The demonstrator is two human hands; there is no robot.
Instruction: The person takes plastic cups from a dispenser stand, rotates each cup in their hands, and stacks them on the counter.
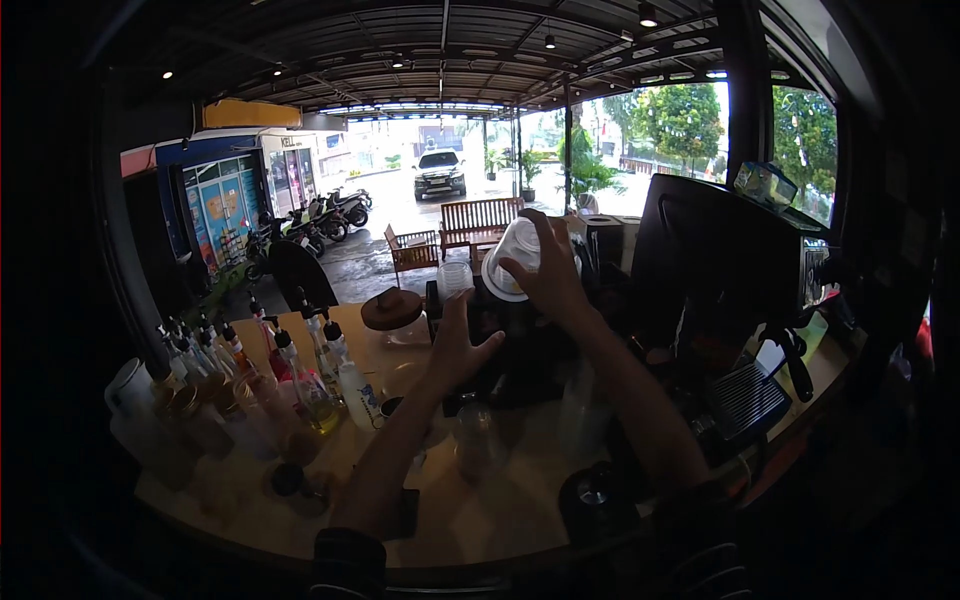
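Note:
My right hand (550, 270) is wrapped round a clear, tilted plastic container (511, 262) with a wide pale rim. What is inside it I cannot make out. My left hand (462, 345) is lower and to the left, thumb spread away from the fingers, with nothing seen in it. Just beyond its fingertips stands a clear ribbed cup or stack of cups (455, 277); whether they touch I cannot tell. A glass jar with a round wooden lid (392, 310) is left of that hand. Below, between my forearms, a clear glass vessel (479, 440) stands on the wooden counter (500, 525).
Several pump bottles (318, 385) crowd the counter's left side, near a clear pitcher (130, 390). To the right is a large dark coffee machine (720, 240), with a slatted drip tray (748, 402) below. Beyond the counter are a wooden bench (480, 213), motorbikes (325, 220) and a parked car (439, 174).

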